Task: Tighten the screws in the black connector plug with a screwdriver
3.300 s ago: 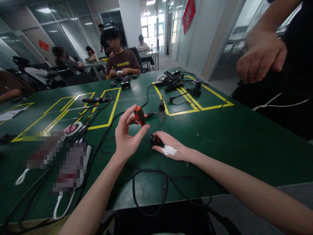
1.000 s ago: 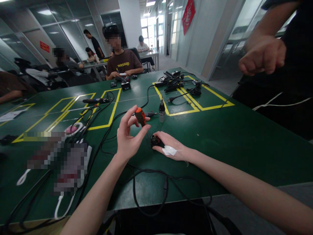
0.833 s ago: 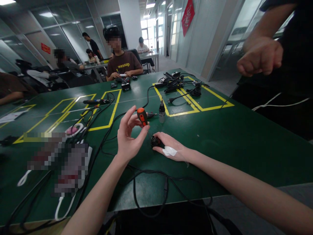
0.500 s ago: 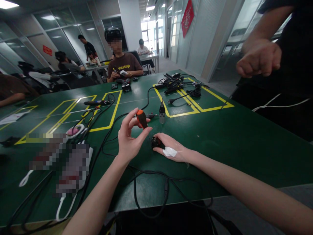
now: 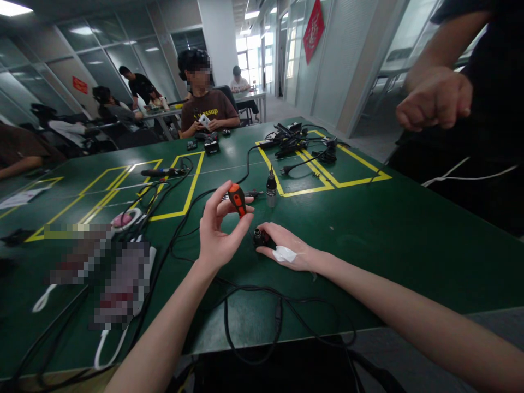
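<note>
1. We look down at a green surface (image 5: 393, 256) with our two bare hands near its middle.
2. Our left hand (image 5: 215, 237) is raised, its fingers pinched around the handle of an orange-and-black screwdriver (image 5: 237, 200). The handle leans, top to the left, and the thin shaft slants down toward our right hand; we cannot tell whether its tip touches anything.
3. Our right hand (image 5: 282, 233) lies low at the surface, thumb and fingers curled around a small black part with a ringed metal top (image 5: 257, 237). A white dressing (image 5: 284, 254) is taped near the base of the thumb.
4. Just beyond our hands, a black-and-silver pointed cylinder (image 5: 271, 189) stands upright. A slim dark tool (image 5: 254, 194) lies beside it, partly hidden by our left fingers.
5. Farther back, a heap of black cables and plugs (image 5: 289, 139) overlaps rectangles of yellow tape (image 5: 309, 190).
6. To our left are a corded dark tool (image 5: 161, 172) and two rectangular items blurred by pixels; a black cable (image 5: 254, 286) loops in front of us.
7. Across the surface, a seated person (image 5: 219, 106) holds a white device (image 5: 204, 120). At the right, another person's hand (image 5: 438, 101) hangs with curled fingers.
</note>
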### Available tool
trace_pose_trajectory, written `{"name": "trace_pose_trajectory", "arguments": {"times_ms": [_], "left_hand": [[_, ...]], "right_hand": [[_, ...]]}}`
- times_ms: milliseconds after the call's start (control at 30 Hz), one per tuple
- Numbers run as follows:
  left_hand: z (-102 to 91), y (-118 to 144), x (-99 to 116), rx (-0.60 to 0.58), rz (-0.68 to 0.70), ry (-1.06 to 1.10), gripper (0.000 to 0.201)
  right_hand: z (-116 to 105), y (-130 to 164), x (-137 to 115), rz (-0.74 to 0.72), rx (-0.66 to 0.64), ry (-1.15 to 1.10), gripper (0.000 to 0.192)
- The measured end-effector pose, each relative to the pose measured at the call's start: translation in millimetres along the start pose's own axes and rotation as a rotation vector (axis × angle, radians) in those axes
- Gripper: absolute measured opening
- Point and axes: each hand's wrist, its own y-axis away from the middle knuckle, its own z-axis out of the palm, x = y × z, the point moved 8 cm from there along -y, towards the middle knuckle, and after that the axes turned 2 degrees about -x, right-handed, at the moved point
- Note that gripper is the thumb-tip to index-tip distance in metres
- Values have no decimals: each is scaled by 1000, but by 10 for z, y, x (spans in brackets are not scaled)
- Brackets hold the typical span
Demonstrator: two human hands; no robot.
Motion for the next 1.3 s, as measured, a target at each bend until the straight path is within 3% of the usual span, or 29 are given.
{"name": "trace_pose_trajectory", "arguments": {"times_ms": [933,1300], "left_hand": [[-40,-25,32,64,41,-57,68],[2,-19,60,-2,27,0,62]], "right_hand": [[-10,12,5,1,5,-4,27],[-8,12,1,15,-9,-1,27]]}}
